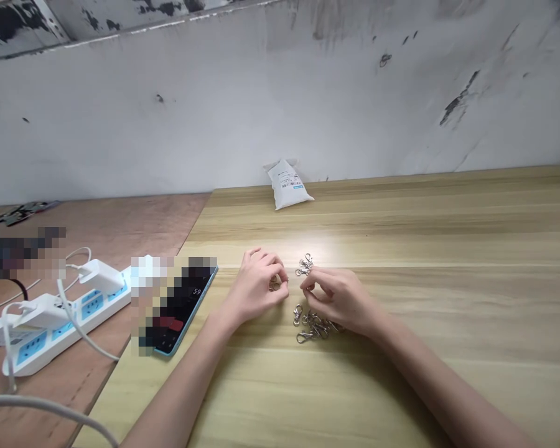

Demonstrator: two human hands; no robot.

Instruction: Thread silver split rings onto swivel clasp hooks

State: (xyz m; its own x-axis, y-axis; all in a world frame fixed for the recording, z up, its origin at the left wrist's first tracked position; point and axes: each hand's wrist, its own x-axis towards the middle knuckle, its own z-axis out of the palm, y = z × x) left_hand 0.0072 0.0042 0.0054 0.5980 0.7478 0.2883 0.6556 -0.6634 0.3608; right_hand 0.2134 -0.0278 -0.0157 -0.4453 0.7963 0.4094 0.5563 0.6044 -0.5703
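Note:
My left hand (262, 281) is curled above the wooden tabletop, thumb and forefinger brought together. Small metal pieces (274, 284) show through the gap between those fingers; whether they are held or lie beneath is unclear. Opposite it, a short way to the right, my right hand (338, 297) is closed in a pinch, and whatever its fingertips hold is too small to name. A pile of silver lobster-claw clasps (315, 326) lies just below and partly under the right hand. A smaller cluster of clasps (304, 266) sits beyond its fingertips.
A phone (180, 311) lies left of my left forearm. A white power strip (81, 314) with plugged-in chargers and cables (86, 339) rests on the brownish surface at left. A white labelled packet (289, 185) stands by the wall at the back.

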